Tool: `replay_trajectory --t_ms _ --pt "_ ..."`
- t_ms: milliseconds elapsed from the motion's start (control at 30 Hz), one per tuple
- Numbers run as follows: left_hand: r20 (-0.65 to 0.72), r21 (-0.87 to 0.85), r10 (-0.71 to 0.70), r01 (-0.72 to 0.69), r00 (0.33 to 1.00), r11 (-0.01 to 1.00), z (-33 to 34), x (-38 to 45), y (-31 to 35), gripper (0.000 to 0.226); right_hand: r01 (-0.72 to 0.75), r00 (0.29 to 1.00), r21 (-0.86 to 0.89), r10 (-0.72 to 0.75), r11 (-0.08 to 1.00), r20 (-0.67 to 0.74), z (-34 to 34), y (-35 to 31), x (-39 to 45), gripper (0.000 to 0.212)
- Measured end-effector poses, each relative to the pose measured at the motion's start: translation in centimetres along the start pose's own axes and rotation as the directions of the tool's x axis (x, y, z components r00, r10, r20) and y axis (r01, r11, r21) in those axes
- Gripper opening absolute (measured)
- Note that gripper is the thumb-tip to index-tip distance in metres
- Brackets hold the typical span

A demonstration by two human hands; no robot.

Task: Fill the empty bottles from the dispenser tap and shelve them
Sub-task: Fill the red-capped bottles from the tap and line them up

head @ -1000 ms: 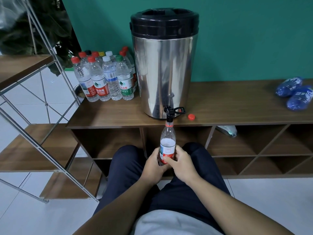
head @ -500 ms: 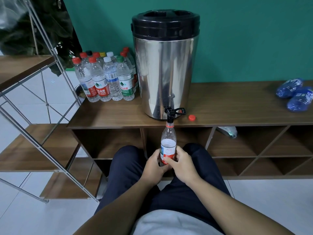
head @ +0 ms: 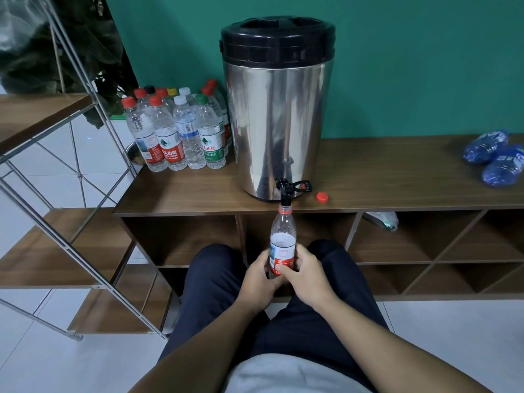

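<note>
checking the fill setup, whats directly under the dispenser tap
The open neck of a clear bottle sits right under the tap, held upright by the left hand and right hand. Their fingers cover the bottle's lower part, so its base is hidden.

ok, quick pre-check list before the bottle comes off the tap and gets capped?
1. Bottle mouth under the tap: ok, neck sits right at the spout.
2. Grip: ok, left hand and right hand both wrap the lower bottle.
3. Bottle upright: ok, roughly vertical.
4. Fill level: cannot tell, no clear waterline through the plastic and label.
5. Tap shut: cannot tell, lever points sideways and no stream is visible.
6. Cap in reach: ok, loose red cap lies on the countertop just right of the dispenser.
</note>
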State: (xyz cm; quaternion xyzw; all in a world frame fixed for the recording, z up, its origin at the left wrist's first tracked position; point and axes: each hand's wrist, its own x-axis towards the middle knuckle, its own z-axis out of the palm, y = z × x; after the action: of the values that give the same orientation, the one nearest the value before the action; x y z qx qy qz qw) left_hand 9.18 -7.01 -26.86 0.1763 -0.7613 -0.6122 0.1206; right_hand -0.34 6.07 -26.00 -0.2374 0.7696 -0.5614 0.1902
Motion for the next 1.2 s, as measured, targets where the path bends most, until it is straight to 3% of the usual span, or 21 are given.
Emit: replay_trajectory --t_ms 1200 --pt "0.005 -0.021 0.02 -0.02 1.0 1.0 -0.03 -0.28 0.44 0.064 0.008 1.0 -0.051 -0.009 0.999 -0.017 0.19 0.65 0.25 0.055"
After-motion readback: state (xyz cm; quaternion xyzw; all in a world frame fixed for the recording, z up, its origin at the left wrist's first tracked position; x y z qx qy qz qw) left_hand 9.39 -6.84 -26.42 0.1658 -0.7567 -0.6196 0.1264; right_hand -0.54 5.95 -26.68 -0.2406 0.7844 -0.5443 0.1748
